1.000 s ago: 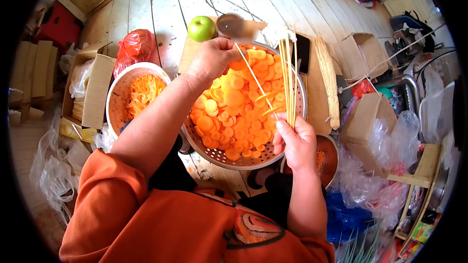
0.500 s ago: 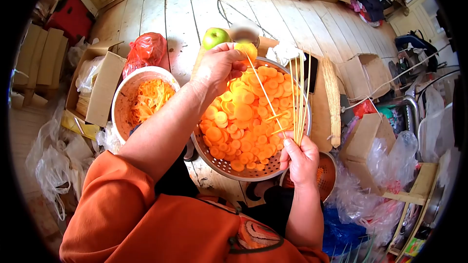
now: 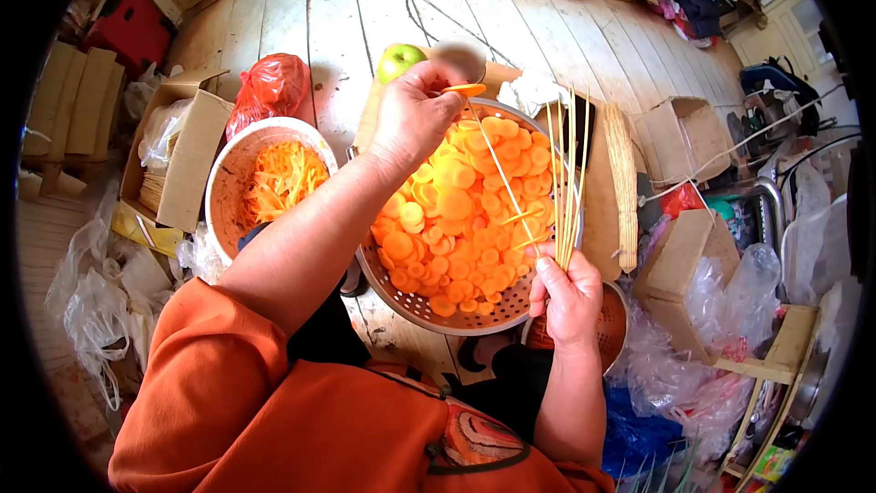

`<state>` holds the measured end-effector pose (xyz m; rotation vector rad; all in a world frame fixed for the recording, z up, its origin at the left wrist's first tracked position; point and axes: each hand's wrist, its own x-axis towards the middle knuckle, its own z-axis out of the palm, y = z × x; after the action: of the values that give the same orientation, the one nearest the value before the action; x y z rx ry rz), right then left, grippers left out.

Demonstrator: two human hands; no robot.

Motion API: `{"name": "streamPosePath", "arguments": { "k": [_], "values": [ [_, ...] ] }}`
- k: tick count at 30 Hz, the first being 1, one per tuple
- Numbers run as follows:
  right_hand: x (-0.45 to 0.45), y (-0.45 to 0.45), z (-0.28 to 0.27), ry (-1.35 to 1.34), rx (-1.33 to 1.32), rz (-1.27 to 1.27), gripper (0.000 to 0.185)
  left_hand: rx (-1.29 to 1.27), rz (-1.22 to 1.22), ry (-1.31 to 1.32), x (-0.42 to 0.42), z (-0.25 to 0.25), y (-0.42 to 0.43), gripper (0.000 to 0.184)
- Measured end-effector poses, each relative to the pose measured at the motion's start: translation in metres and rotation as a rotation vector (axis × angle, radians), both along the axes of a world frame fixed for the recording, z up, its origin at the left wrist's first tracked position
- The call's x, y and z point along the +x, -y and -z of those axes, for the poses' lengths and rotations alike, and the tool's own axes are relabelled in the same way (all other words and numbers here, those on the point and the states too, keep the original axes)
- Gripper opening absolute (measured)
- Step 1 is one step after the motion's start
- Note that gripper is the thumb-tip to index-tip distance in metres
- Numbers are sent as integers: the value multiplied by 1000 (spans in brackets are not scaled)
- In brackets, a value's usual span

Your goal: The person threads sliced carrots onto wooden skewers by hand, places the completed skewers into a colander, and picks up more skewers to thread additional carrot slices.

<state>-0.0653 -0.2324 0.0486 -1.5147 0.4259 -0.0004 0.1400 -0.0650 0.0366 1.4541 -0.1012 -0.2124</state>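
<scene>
My left hand (image 3: 415,117) pinches an orange carrot slice (image 3: 466,89) by its edge, above the far side of a metal colander (image 3: 429,323). Carrot slices (image 3: 453,204) heap up inside that colander. Low at its right rim, my right hand (image 3: 568,299) is closed around several thin wooden skewers (image 3: 568,183). One of them, a tilted skewer (image 3: 495,157), leans toward the left hand, its tip at the underside of the pinched slice. Whether the tip has pierced the slice I cannot tell. Two carrot slices (image 3: 523,215) sit near this skewer's lower end.
Shredded carrot fills part of a white bucket (image 3: 216,196) on the left, near a red plastic bag (image 3: 271,89). A green apple (image 3: 400,62) lies beyond the colander. To the right are a bundle of sticks (image 3: 622,187), a cardboard box (image 3: 689,141) and clear plastic bags (image 3: 671,374).
The pinched carrot slice has turned from face-on to nearly edge-on, lying flatter over the skewer tip. My left hand has rotated with it; my right hand is almost still.
</scene>
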Motion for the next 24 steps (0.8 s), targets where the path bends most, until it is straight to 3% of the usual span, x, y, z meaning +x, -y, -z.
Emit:
{"name": "streamPosePath", "arguments": {
  "k": [5,11,24],
  "values": [
    [0,-1,3,0,-4,28,16,57,55,56,-9,4,6,6],
    [7,-9,5,-7,89,98,16,57,271,-134,-47,8,25,8],
    [13,-11,9,29,129,103,16,151,305,-15,-59,13,28,10]
  ]
}}
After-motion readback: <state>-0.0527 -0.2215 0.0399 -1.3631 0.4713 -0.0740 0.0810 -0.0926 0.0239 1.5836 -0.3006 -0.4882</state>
